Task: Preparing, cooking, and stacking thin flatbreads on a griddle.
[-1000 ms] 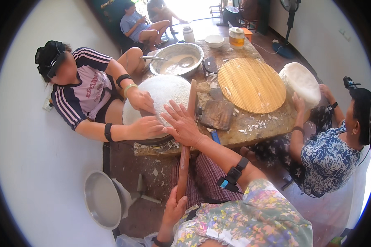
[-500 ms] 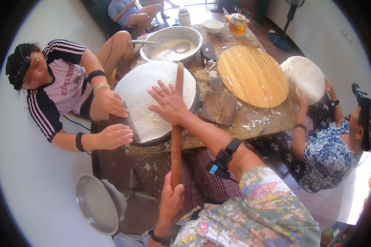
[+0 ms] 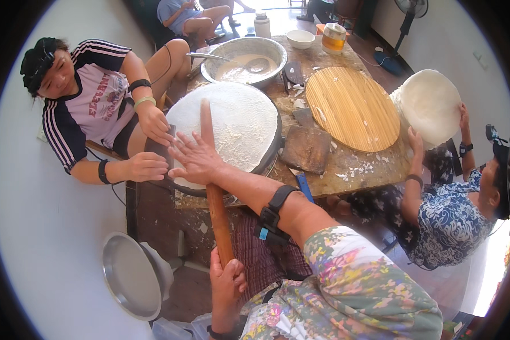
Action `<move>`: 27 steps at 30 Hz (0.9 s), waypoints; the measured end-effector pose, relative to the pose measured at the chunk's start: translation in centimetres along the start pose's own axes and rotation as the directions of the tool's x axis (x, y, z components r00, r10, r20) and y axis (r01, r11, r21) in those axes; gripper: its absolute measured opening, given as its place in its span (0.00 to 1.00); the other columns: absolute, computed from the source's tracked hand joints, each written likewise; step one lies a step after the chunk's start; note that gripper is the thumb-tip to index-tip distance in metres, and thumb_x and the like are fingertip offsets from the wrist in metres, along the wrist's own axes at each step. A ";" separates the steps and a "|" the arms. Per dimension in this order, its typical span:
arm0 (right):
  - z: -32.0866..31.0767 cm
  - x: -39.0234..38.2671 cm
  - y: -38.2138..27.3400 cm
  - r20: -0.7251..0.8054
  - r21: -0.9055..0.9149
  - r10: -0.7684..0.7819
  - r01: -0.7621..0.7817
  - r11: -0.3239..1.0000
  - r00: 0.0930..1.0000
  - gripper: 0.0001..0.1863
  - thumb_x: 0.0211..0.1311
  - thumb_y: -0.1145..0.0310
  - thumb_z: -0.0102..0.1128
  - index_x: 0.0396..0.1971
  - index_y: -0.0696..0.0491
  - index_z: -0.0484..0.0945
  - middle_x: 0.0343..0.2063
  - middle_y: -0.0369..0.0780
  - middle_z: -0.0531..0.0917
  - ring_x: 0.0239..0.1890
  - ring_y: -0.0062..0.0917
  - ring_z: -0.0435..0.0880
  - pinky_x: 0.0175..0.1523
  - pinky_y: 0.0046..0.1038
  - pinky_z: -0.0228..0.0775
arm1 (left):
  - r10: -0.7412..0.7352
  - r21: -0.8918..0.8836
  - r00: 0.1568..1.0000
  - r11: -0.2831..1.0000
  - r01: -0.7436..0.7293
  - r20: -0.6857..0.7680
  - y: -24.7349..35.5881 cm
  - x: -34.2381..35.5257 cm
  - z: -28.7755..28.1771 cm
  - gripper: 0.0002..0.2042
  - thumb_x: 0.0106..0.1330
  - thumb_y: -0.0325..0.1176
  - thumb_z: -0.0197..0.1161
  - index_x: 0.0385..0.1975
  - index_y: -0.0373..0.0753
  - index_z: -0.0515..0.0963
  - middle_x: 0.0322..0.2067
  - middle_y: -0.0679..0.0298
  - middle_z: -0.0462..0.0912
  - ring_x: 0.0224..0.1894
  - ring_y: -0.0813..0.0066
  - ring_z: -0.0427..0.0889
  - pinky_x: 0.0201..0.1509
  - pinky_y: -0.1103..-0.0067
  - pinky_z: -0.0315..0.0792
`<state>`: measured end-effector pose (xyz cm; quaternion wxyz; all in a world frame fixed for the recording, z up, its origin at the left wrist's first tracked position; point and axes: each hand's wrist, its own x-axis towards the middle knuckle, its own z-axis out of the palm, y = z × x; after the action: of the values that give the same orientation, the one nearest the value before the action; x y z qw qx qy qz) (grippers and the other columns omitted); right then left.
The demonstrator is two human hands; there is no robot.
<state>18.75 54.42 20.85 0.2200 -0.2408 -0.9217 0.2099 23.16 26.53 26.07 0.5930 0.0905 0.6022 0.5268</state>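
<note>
My left hand (image 3: 226, 277), low in the view, is closed round the near end of a long wooden stick (image 3: 219, 218). My right hand (image 3: 195, 157) lies across the stick's middle, palm down and fingers spread. The stick's far end rests over a thin round white sheet, perhaps a pancake (image 3: 246, 113), with crumbly texture toward its right. Beneath the sheet is a round dark griddle (image 3: 278, 139). At its left edge, close to my right fingertips, a co-worker's hands (image 3: 153, 124) hold a dark flat scraper (image 3: 171, 136), partly hidden.
Behind the griddle stands a metal basin (image 3: 277, 54) of pale batter with a ladle. Right of the griddle are a brown wooden block (image 3: 306, 148), a blue-handled tool (image 3: 304, 186) and a round slatted board (image 3: 351, 107). Another person holds a white round sheet (image 3: 430, 107) at far right.
My right hand has moved left, and the stick's far end has swung left across the white sheet. My left hand shifted slightly left. At right, the held white sheet has tilted. The blue-handled tool is uncovered.
</note>
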 end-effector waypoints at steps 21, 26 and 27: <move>-3.5 -14.2 1.1 0.026 -0.219 0.183 -0.173 0.960 0.983 0.42 0.65 0.35 0.33 0.70 0.51 0.52 0.72 0.46 0.46 0.75 0.33 0.32 0.74 0.42 0.17 | 0.525 0.760 0.654 -0.638 -0.120 0.544 -6.2 -1.6 -5.4 0.31 0.55 0.26 0.57 0.63 0.41 0.65 0.24 0.62 0.66 0.22 0.70 0.74 0.18 0.77 0.70; -4.3 -15.7 -1.1 -0.089 -0.236 0.032 -0.053 0.970 0.995 0.41 0.65 0.35 0.33 0.68 0.50 0.58 0.71 0.45 0.52 0.75 0.34 0.37 0.75 0.44 0.20 | 0.522 0.904 0.743 -0.321 -0.282 0.418 -7.1 -3.8 -5.8 0.29 0.58 0.26 0.59 0.64 0.40 0.64 0.29 0.58 0.72 0.27 0.60 0.78 0.24 0.70 0.73; -4.9 -15.5 -1.3 -0.140 -0.216 -0.011 -0.020 0.976 0.990 0.39 0.66 0.36 0.34 0.67 0.50 0.61 0.70 0.45 0.54 0.75 0.35 0.38 0.75 0.44 0.22 | 0.485 0.934 0.798 -0.175 -0.312 0.358 -7.1 -4.1 -5.5 0.29 0.61 0.26 0.59 0.64 0.38 0.63 0.33 0.55 0.76 0.32 0.55 0.80 0.30 0.68 0.76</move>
<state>32.98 46.44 20.77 0.2560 -0.2797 -0.9208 0.0911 23.48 17.60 21.89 0.1140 0.6282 0.7624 0.1055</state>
